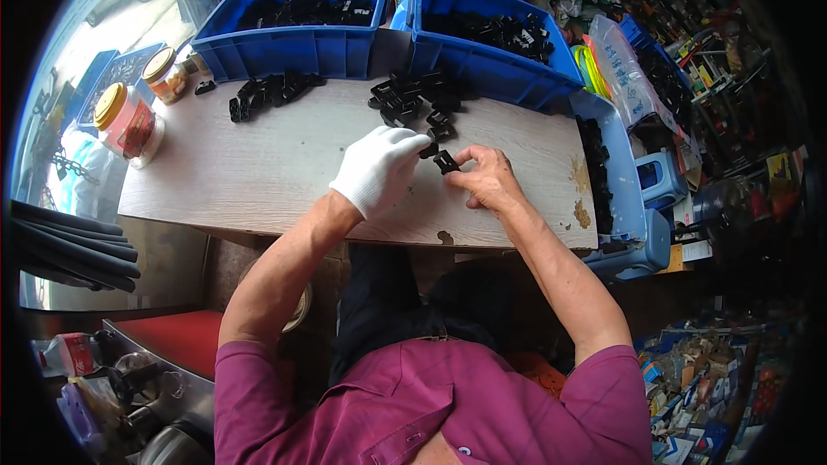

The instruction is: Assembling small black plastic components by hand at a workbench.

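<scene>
My left hand (376, 170), in a white knit glove, is closed with its fingertips on a small dark piece (428, 151). Bare and just to its right, my right hand (489, 179) pinches a black plastic part (445, 162) with a slot in it between thumb and fingers. The two pieces are close together over the table; whether they touch is hard to tell. Beyond my hands lies a loose pile of similar black parts (401, 99), trailing toward my fingers. A second pile of black parts (271, 92) sits further left.
Two blue bins (293, 50) (495, 69) of black parts stand along the far edge of the wooden table (258, 176). Jars with yellow lids (129, 120) are at the left edge. A light-blue bin (622, 181) sits against the right end, beside blue stools (659, 179).
</scene>
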Action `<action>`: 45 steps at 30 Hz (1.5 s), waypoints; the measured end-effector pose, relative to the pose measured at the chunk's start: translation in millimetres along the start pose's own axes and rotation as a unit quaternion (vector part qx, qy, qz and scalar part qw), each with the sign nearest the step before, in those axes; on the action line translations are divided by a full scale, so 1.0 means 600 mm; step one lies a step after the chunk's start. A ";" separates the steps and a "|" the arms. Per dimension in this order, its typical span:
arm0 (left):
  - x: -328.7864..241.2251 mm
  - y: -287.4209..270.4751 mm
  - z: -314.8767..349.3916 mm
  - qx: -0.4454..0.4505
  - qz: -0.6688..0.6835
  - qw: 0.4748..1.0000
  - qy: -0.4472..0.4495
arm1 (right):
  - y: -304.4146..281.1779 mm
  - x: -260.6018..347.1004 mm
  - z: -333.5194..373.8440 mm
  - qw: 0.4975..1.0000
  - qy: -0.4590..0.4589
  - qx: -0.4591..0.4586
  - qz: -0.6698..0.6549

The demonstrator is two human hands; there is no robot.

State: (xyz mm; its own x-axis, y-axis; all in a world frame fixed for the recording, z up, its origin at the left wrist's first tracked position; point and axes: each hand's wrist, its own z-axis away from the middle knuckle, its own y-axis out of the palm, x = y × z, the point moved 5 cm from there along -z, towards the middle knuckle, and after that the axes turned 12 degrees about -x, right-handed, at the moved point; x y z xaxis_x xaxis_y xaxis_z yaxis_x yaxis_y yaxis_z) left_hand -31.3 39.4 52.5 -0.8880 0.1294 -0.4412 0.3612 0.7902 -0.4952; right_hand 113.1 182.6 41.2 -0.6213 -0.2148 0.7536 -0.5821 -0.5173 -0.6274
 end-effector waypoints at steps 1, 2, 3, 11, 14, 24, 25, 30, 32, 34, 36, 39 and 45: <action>-0.008 0.014 -0.006 0.014 -0.009 1.000 0.025 | 0.001 0.002 0.000 1.000 -0.006 0.006 0.018; -0.013 0.028 -0.009 0.044 -0.015 0.998 0.033 | 0.002 0.000 -0.002 1.000 -0.004 0.006 0.018; -0.016 0.040 -0.011 0.075 -0.020 0.996 0.040 | 0.002 -0.001 -0.004 1.000 -0.016 0.003 0.020; -0.010 0.081 -0.017 0.152 0.043 0.984 0.080 | 0.009 -0.010 -0.004 0.998 -0.037 0.014 -0.040; 0.002 0.084 -0.013 0.105 0.102 0.988 0.049 | 0.006 -0.021 -0.012 0.998 -0.044 0.018 -0.048; -0.007 0.082 -0.011 0.084 0.113 0.989 0.039 | 0.009 -0.020 -0.014 0.997 -0.033 0.020 -0.066; -0.010 0.081 -0.011 0.087 0.102 0.989 0.055 | 0.010 -0.020 -0.014 0.997 -0.033 0.022 -0.068; -0.010 0.081 -0.001 0.117 0.073 0.986 0.090 | 0.011 -0.022 -0.011 0.996 -0.041 0.021 -0.077; -0.013 0.083 -0.005 0.120 0.087 0.984 0.097 | 0.006 -0.025 -0.011 0.996 -0.041 0.020 -0.079; -0.023 0.077 -0.007 0.086 0.077 0.988 0.107 | 0.001 -0.031 -0.009 0.995 -0.042 0.024 -0.084; -0.031 0.073 -0.006 0.091 0.041 0.989 0.109 | 0.000 -0.029 -0.010 0.994 -0.050 0.026 -0.089; -0.041 0.057 -0.004 0.057 0.007 0.992 0.108 | 0.009 -0.018 -0.012 0.994 -0.090 0.030 -0.052; -0.048 0.068 -0.004 0.100 -0.033 0.987 0.124 | 0.007 -0.025 -0.017 0.993 -0.111 0.011 -0.034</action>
State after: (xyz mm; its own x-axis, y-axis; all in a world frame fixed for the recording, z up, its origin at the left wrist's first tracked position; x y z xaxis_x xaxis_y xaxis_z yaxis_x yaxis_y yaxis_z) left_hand 8.3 69.0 46.6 -0.9448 0.2433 -0.2194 0.3273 0.6705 -0.6658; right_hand 114.5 191.8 25.4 -0.4480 -0.3549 0.8206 -0.6057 -0.5546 -0.5706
